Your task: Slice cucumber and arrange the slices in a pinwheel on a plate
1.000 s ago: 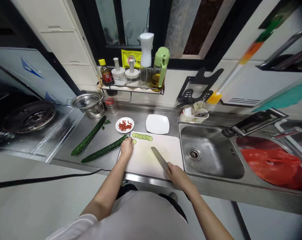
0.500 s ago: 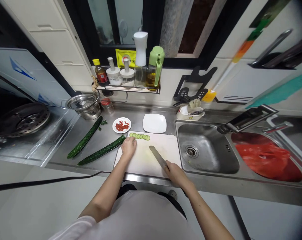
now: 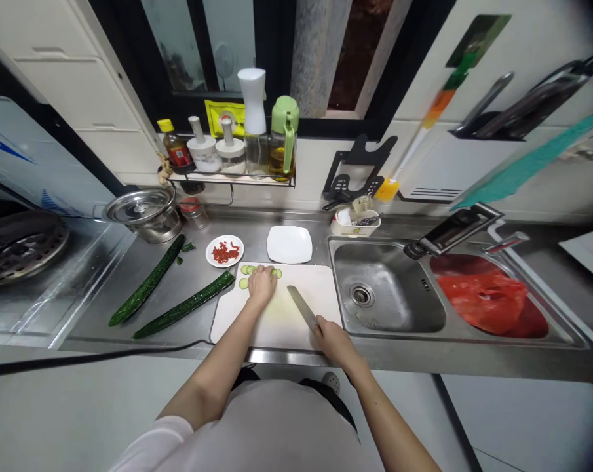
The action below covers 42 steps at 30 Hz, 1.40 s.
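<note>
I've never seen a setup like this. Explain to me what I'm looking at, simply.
There is no machine here: these are a person's own two bare hands. All the pictures come from one camera worn on that person's head, looking forward and down, so you see roughly what they see.

The right hand holds a knife by its handle, over a white cutting board. The left hand is over a row of cucumber slices on the board; whether it grips any is hidden.

On the metal counter, two long cucumbers lie left of the board. Behind it are a small plate of chopped red pieces and a plain white plate. To the right is a sink.
</note>
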{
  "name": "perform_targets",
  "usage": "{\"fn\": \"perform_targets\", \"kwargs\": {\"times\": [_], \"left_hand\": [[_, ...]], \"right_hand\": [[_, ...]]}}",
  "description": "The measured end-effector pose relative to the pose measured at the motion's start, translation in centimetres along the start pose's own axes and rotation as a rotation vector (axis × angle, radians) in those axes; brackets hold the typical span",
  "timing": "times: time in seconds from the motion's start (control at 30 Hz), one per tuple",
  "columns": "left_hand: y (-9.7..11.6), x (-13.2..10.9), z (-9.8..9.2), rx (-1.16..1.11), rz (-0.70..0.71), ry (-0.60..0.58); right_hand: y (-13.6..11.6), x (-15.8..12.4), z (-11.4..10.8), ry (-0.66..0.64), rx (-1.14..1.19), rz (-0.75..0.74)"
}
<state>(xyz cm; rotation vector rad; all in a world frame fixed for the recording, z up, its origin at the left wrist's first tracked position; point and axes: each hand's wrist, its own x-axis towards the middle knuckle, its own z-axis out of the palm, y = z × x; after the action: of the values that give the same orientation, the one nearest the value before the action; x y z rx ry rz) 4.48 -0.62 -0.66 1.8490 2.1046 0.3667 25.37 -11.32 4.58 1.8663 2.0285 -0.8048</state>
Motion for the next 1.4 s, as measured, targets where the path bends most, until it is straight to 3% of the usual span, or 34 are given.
{"fn": "perform_targets", "kwargs": {"times": [0.27, 0.53, 1.2, 1.4], "left_hand": [[0.4, 1.2, 0.8, 0.087, 0.035, -0.051], [0.8, 1.6, 0.3, 0.003, 0.026, -0.038], [-1.4, -0.9, -1.7, -0.2, 0.074, -0.035], [-2.5, -2.0, -0.9, -0.405, -0.037, -0.109]], "right_hand": [[0.0, 0.6, 0.8, 0.025, 0.022, 0.015], [0.7, 0.6, 1.0, 0.036, 0.034, 0.021], [0.1, 0.7, 0.7, 0.005, 0.037, 0.004], [0.4, 0.5, 1.1, 0.057, 0.044, -0.013]]}}
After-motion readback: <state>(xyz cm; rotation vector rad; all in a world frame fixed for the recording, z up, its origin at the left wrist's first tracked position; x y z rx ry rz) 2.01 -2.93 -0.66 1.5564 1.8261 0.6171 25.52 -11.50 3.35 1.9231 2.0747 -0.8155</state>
